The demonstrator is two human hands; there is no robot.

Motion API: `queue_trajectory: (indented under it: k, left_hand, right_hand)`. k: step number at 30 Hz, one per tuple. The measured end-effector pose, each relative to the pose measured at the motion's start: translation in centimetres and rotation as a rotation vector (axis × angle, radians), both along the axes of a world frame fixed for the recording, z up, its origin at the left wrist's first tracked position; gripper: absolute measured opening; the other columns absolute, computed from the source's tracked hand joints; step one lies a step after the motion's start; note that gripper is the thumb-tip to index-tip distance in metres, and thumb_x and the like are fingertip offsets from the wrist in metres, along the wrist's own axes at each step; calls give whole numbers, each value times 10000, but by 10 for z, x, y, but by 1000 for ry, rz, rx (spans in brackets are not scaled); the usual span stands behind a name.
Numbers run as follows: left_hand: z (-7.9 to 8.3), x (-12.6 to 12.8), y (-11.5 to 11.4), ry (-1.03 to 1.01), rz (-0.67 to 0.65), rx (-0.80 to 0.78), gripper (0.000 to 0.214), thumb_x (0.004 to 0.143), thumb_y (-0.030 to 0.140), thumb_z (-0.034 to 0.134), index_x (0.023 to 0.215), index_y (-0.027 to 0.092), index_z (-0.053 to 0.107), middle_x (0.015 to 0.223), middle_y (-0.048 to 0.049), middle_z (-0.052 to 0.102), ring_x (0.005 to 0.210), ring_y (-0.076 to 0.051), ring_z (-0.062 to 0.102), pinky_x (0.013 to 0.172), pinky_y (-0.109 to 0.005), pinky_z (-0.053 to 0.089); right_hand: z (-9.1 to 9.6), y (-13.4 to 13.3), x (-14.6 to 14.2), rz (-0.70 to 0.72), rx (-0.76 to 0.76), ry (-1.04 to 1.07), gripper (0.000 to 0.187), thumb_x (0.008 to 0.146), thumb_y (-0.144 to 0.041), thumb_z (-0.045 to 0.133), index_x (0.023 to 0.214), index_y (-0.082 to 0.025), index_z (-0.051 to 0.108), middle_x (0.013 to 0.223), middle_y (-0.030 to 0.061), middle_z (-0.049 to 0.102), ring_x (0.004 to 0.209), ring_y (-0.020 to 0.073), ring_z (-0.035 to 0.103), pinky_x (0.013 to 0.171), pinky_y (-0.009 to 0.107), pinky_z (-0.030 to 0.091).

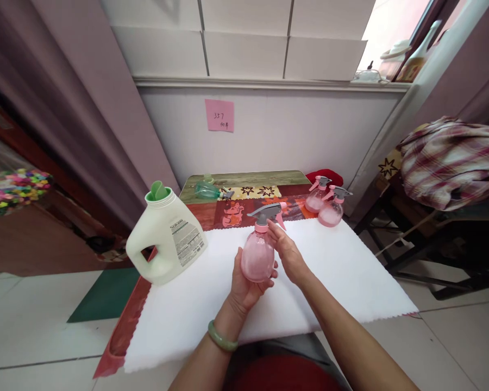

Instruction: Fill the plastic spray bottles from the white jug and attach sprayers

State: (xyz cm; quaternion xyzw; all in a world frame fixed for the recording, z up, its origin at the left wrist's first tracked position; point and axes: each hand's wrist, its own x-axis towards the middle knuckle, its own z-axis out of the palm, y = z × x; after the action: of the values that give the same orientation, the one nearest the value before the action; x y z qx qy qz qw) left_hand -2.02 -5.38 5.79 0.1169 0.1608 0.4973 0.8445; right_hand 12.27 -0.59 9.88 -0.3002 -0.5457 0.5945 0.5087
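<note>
My left hand (244,285) is wrapped round the round belly of a pink spray bottle (257,256) and holds it upright above the white cloth (187,309). The fingers of my right hand (287,252) rest on the bottle's neck, just under its grey trigger head (265,213). A green bangle (222,336) sits on my left wrist. A large white detergent jug (167,236) with a green spout stands to the left on the cloth's corner.
Two more pink spray bottles (325,203) stand at the far right of the small table. A green spray bottle (209,190) lies on its side at the back on a patterned cloth (244,209). A chair with a plaid garment (452,163) stands to the right.
</note>
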Motion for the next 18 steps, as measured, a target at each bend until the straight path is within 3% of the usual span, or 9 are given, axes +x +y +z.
queue_trajectory:
  k: [6,10,13,15,18]
  left_hand:
    - [-3,5,-11,-1,-275,-75,867,828,851,502,1090,50,707,841,-175,726,520,-173,648,369,-215,431]
    - [-1,6,-14,6,-343,-68,893,823,865,481,1035,29,715,784,-185,720,414,-177,598,278,-203,267]
    - [4,6,-14,9,-296,-48,884,834,867,482,1043,41,717,782,-208,729,390,-177,578,280,-204,229]
    - [9,8,-15,0,-199,-36,805,856,835,514,1104,98,720,865,-189,758,501,-182,644,350,-208,356]
    - [17,19,-16,1,25,-17,648,888,725,623,1266,203,692,1130,-122,771,886,-220,737,684,-288,580]
  right_hand:
    - [16,0,4,205,29,106,550,913,-688,657,1283,-285,700,1442,100,671,1308,332,647,1107,538,508]
    - [30,-6,5,257,16,134,506,940,-632,651,1280,-260,700,1279,119,755,1209,336,704,1049,550,542]
    - [37,-11,7,178,34,70,423,931,-586,690,1182,-247,724,1172,103,794,1116,312,740,985,503,583]
    - [41,-15,6,68,51,14,374,917,-563,715,1114,-245,733,1165,91,798,1012,287,761,912,465,614]
    - [48,-23,-2,-219,109,-29,380,872,-546,760,1076,-226,746,1140,95,802,1023,291,749,940,463,602]
